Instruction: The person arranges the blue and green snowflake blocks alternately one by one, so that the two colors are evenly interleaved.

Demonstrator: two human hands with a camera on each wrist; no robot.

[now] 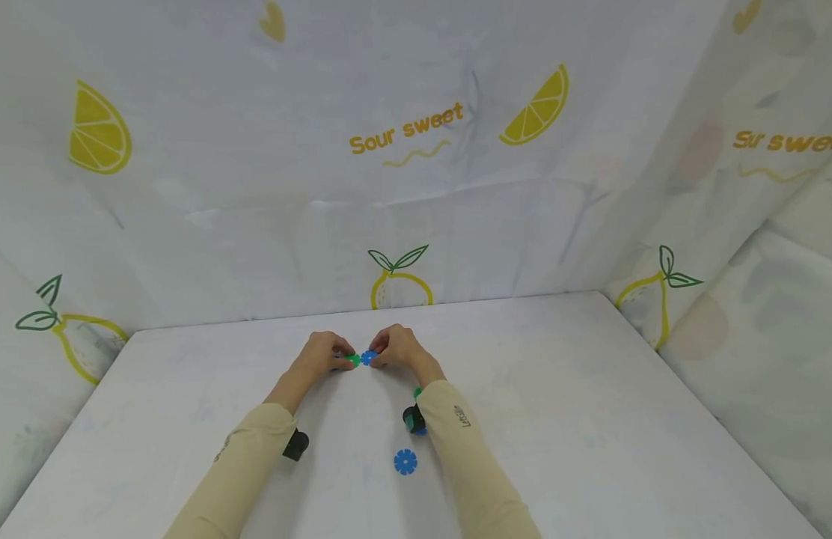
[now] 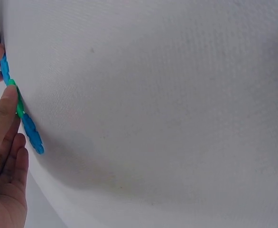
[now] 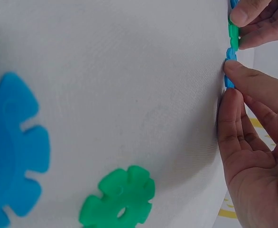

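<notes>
Near the far middle of the table, my left hand [image 1: 318, 355] pinches a green notched plastic disc [image 1: 354, 360] between thumb and fingers. A blue notched disc [image 2: 33, 134] is joined to that green one on the side near the left palm, as the left wrist view shows. Facing it, my right hand [image 1: 399, 347] pinches another blue notched disc [image 3: 230, 71] by its edge. The rims of this blue disc and the green disc meet end to end, both standing in line between the two hands.
One loose blue disc [image 1: 405, 462] lies nearer the front of the table [image 1: 564, 419]. By the right forearm lies a loose green disc [image 3: 125, 197], partly hidden by the sleeve in the head view. Black devices [image 1: 296, 445] sit at both wrists. A lemon-print cloth [image 1: 308, 247] hangs behind.
</notes>
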